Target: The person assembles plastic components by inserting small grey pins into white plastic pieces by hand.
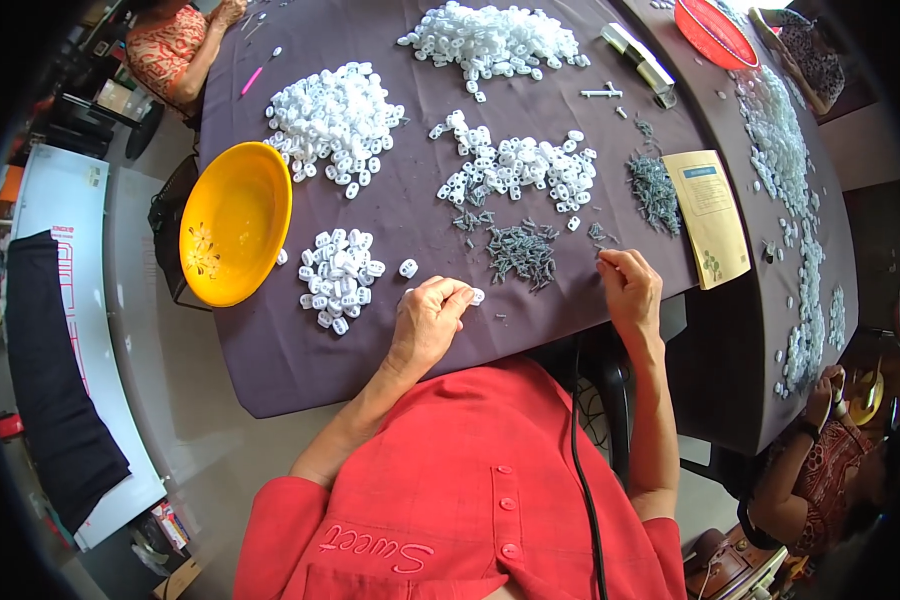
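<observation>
My left hand (pixel 425 322) is closed at the table's near edge, thumb and fingers pinching a small white oval plastic piece (pixel 477 297). One loose white oval piece (pixel 408 268) lies just beyond it, with a small heap of white oval pieces (pixel 338 280) to its left. My right hand (pixel 633 292) is closed, fingertips pressed together beside a few loose grey peg-like pieces (pixel 598 232); what they hold, if anything, is too small to make out. Between my hands, slightly farther off, lies a pile of small grey peg-like pieces (pixel 522 255).
Larger white heaps (pixel 335 120) (pixel 495 42) and a looser one (pixel 520 165) cover the far side. An orange-yellow bowl (pixel 232 220) stands left. More grey pieces (pixel 654 195) and a tan packet (pixel 708 215) lie right. Other people (pixel 170 50) (pixel 815 480) sit around the tables.
</observation>
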`<state>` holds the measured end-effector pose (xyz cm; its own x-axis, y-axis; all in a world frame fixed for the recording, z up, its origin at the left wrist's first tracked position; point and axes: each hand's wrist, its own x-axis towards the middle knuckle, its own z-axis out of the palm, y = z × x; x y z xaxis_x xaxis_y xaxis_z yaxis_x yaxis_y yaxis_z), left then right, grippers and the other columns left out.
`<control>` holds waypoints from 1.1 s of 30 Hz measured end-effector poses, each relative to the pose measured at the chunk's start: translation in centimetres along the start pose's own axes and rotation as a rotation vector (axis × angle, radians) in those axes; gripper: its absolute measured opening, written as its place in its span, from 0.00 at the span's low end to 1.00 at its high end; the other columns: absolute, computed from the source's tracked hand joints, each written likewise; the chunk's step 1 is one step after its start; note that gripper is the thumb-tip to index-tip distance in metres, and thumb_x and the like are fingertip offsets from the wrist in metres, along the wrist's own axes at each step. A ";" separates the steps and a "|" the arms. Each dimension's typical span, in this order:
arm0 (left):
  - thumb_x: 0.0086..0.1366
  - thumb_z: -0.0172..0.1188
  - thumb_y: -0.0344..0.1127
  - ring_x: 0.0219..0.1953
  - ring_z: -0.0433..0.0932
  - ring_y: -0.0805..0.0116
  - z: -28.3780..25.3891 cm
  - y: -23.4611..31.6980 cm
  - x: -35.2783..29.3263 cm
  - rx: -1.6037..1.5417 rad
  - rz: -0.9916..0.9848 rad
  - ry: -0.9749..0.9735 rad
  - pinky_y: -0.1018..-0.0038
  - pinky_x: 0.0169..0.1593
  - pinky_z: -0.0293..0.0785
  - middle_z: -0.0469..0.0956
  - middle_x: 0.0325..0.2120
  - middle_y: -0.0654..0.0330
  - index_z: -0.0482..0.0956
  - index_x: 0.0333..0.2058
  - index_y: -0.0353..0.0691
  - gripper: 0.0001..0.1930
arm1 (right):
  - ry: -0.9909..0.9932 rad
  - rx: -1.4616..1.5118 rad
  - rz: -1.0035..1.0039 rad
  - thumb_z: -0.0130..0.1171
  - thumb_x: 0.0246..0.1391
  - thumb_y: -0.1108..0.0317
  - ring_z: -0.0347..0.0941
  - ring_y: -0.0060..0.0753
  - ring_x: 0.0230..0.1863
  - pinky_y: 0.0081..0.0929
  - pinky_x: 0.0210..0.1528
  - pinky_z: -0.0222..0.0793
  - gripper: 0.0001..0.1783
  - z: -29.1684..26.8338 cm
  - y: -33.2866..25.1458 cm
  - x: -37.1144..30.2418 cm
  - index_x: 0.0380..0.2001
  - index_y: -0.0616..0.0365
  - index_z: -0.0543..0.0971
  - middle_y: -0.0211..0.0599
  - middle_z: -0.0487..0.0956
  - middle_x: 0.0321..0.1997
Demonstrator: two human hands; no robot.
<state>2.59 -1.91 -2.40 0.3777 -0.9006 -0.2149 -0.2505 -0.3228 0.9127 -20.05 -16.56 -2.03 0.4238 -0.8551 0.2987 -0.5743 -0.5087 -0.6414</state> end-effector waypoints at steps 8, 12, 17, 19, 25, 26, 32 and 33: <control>0.61 0.56 0.32 0.16 0.69 0.83 0.3 -0.1 0.0 0.050 0.019 0.031 0.84 0.19 0.64 0.72 0.20 0.66 0.78 0.29 0.33 0.08 | 0.010 -0.056 0.024 0.58 0.47 0.77 0.71 0.29 0.23 0.23 0.26 0.65 0.04 -0.1 0.8 0.6 0.30 0.62 0.78 0.38 0.74 0.24; 0.61 0.56 0.31 0.15 0.69 0.82 0.5 0.0 0.0 0.034 0.023 0.050 0.83 0.19 0.64 0.73 0.20 0.66 0.78 0.28 0.33 0.07 | 0.026 -0.053 -0.045 0.58 0.46 0.76 0.72 0.36 0.26 0.28 0.29 0.66 0.04 1.0 0.4 1.6 0.28 0.60 0.78 0.37 0.74 0.25; 0.60 0.57 0.31 0.15 0.70 0.81 0.2 0.1 0.3 0.005 0.011 0.024 0.83 0.19 0.65 0.74 0.21 0.65 0.79 0.28 0.33 0.07 | 0.033 -0.102 -0.142 0.59 0.44 0.74 0.70 0.38 0.30 0.31 0.33 0.66 0.03 2.2 -0.3 3.4 0.26 0.57 0.77 0.34 0.73 0.26; 0.60 0.57 0.31 0.15 0.70 0.81 0.1 0.3 0.5 0.007 0.003 0.011 0.83 0.19 0.65 0.74 0.21 0.65 0.79 0.28 0.33 0.07 | 0.040 -0.139 -0.168 0.59 0.44 0.76 0.71 0.37 0.30 0.30 0.32 0.65 0.04 2.5 -0.8 4.2 0.26 0.58 0.77 0.34 0.74 0.25; 0.60 0.58 0.31 0.14 0.71 0.79 0.1 -0.5 0.8 0.124 0.122 0.040 0.81 0.19 0.65 0.74 0.20 0.63 0.79 0.27 0.33 0.06 | 0.013 -0.210 -0.159 0.60 0.44 0.74 0.70 0.37 0.31 0.30 0.34 0.64 0.04 3.0 -0.9 4.9 0.27 0.56 0.78 0.33 0.74 0.26; 0.59 0.58 0.30 0.14 0.71 0.78 0.1 -0.5 0.9 0.125 0.133 0.044 0.80 0.19 0.65 0.74 0.20 0.63 0.79 0.26 0.33 0.06 | 0.009 -0.212 -0.159 0.60 0.44 0.74 0.70 0.37 0.31 0.30 0.34 0.64 0.04 3.2 -0.8 5.1 0.27 0.56 0.78 0.33 0.74 0.26; 0.55 0.60 0.30 0.19 0.75 0.64 0.6 0.1 0.8 0.204 0.258 0.148 0.72 0.23 0.68 0.74 0.19 0.57 0.78 0.25 0.35 0.04 | -0.043 -0.390 -0.177 0.60 0.45 0.67 0.70 0.36 0.34 0.33 0.36 0.60 0.03 4.1 -1.0 6.5 0.26 0.52 0.79 0.30 0.74 0.27; 0.55 0.60 0.30 0.19 0.75 0.64 0.8 0.0 0.9 0.195 0.268 0.158 0.72 0.23 0.67 0.74 0.19 0.57 0.78 0.25 0.36 0.04 | -0.033 -0.429 -0.182 0.60 0.46 0.66 0.70 0.36 0.34 0.33 0.36 0.60 0.04 4.1 -0.9 6.7 0.26 0.52 0.79 0.30 0.74 0.27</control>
<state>2.18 -3.00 -2.84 0.4046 -0.9097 0.0935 -0.5186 -0.1441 0.8428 -13.79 -21.39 -2.36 0.5628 -0.7479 0.3521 -0.7233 -0.6517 -0.2283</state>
